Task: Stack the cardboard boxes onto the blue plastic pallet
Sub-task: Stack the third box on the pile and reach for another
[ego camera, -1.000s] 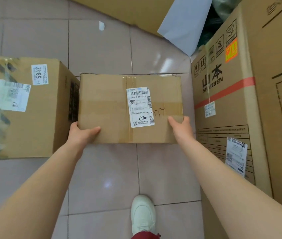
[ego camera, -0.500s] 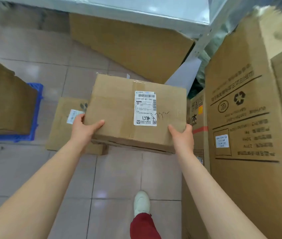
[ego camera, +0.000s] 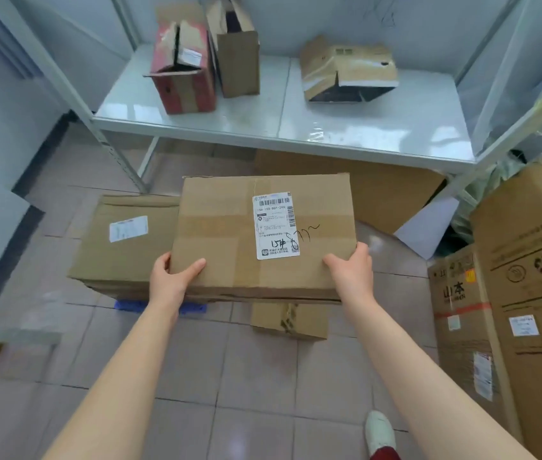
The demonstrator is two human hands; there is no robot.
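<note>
A sealed cardboard box [ego camera: 263, 234] with a white shipping label [ego camera: 276, 225] on top is held level in the air above the tiled floor [ego camera: 229, 360]. Behind and left of it a larger box [ego camera: 123, 240] sits on the blue plastic pallet [ego camera: 133, 305], of which only a strip of the near edge shows. The left hand [ego camera: 171, 277] clasps the held box's near left corner, thumb on top; the right hand [ego camera: 350, 268] clasps the near right corner likewise. Both arms reach forward. On the white shelf [ego camera: 379, 127] stand three opened boxes whose contents cannot be seen.
</note>
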